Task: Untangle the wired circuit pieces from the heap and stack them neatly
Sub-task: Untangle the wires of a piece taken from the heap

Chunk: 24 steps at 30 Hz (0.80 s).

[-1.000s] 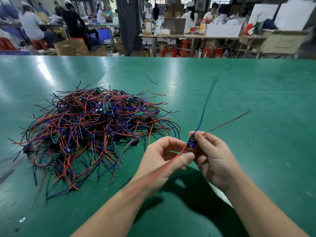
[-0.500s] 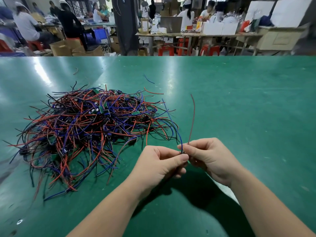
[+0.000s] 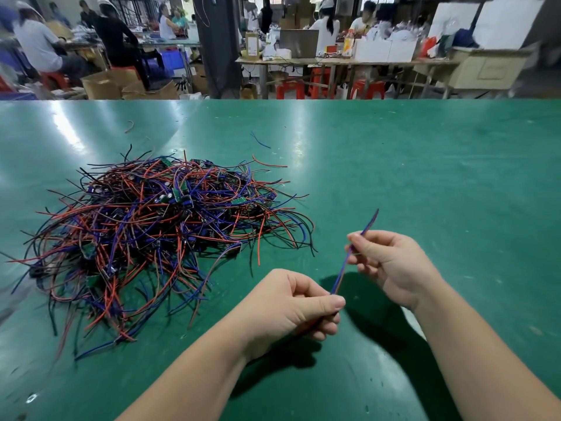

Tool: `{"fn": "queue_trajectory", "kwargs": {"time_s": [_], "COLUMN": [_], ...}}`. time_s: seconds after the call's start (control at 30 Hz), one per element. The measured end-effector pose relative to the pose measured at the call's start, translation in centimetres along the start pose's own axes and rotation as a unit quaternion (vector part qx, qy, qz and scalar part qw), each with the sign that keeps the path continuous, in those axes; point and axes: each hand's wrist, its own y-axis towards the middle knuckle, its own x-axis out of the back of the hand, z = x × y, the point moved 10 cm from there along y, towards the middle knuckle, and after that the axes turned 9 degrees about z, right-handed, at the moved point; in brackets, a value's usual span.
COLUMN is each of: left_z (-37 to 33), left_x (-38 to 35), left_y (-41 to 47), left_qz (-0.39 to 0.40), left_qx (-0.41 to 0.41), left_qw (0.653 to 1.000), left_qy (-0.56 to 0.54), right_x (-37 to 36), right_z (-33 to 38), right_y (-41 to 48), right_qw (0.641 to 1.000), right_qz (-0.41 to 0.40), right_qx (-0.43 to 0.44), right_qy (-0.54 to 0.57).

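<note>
A tangled heap point(image 3: 158, 232) of red, blue and black wires with small green circuit boards lies on the green table point(image 3: 425, 183), left of centre. In front of it my left hand point(image 3: 291, 308) pinches the lower end of one wired piece point(image 3: 343, 268), whose blue and red wires run straight up to my right hand point(image 3: 391, 262). My right hand pinches those wires between thumb and fingers, and their tips stick out above it. The piece's circuit board is hidden inside my left hand.
A loose blue wire scrap point(image 3: 260, 140) and a brown scrap point(image 3: 130, 126) lie farther back on the table. Beyond the far edge stand other work tables point(image 3: 334, 60), red stools, cardboard boxes and several seated people.
My hands have drawn apart: the right slid up and to the right along the wires, pulling them straight and together. The wires earlier splayed upward above touching hands.
</note>
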Motion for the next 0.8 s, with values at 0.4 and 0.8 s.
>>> {"fn": "queue_trajectory", "kwargs": {"time_s": [0.4,0.8], "left_z": [0.5,0.2], "left_x": [-0.7,0.6], "left_y": [0.6,0.9], "left_qz": [-0.040,-0.059], "left_qx": [-0.007,-0.023], "left_qw": [0.999,0.998], "left_qy": [0.021,-0.013], "right_x": [3.9,3.5], "right_z": [2.1,1.3], "right_y": [-0.2,0.0], "right_qw": [0.985,0.988], "right_qz": [-0.126,-0.133], "right_qx": [0.091,0.035], "right_qy": [0.078,0.064]}}
